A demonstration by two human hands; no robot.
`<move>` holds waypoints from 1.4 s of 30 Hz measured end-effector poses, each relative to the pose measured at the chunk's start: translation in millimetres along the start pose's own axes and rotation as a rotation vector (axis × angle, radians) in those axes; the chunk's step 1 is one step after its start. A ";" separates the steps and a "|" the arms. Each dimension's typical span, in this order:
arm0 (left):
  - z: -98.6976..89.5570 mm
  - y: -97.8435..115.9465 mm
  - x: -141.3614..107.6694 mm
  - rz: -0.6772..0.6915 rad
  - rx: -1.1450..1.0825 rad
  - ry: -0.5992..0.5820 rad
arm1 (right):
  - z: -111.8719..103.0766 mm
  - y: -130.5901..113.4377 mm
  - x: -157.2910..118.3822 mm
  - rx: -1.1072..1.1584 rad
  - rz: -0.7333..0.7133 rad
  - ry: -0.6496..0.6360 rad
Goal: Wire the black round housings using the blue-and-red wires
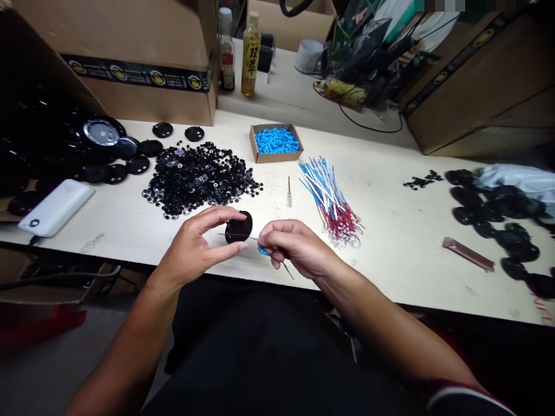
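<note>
Between the thumb and fingers of my left hand is a round black plastic disc, held tilted above the table's front edge. A thin dark red wire crosses in front of the disc toward my right hand. That hand is closed in a pinch, and a small blue piece shows beneath its fingertips. A thin strand sticks out below the same fingers; its kind is unclear. Beyond my hands lies a small screwdriver with a pale handle. A bundle of blue, white and red wires is to its right.
Small black parts are heaped at left, near black discs and a white power bank. A cardboard tray holds blue pieces. Bottles and cardboard boxes stand behind. More black discs lie at right.
</note>
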State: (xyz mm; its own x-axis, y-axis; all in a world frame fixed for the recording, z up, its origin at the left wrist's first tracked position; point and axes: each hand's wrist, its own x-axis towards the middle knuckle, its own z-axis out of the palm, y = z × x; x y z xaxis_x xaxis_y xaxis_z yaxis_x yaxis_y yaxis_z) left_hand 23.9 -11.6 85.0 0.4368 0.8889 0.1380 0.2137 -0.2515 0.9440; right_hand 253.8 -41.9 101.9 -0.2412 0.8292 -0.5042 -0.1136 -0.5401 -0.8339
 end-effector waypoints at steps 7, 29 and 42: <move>-0.2 -2.5 -0.2 0.052 0.098 0.057 | 9.1 1.3 0.9 0.204 0.070 -0.020; -1.6 -18.4 2.1 -0.007 0.058 0.107 | 1.2 6.2 4.1 0.174 0.001 -0.036; -13.2 -13.2 -1.2 0.001 0.120 0.125 | -28.1 12.5 21.8 0.038 -0.007 0.080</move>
State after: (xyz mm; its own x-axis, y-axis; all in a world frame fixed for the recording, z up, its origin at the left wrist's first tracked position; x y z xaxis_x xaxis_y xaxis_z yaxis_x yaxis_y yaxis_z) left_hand 9.0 -4.2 76.3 0.3266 0.9274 0.1824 0.3196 -0.2899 0.9021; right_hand 274.2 -26.5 74.1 -0.1623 0.8413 -0.5156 -0.1518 -0.5376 -0.8294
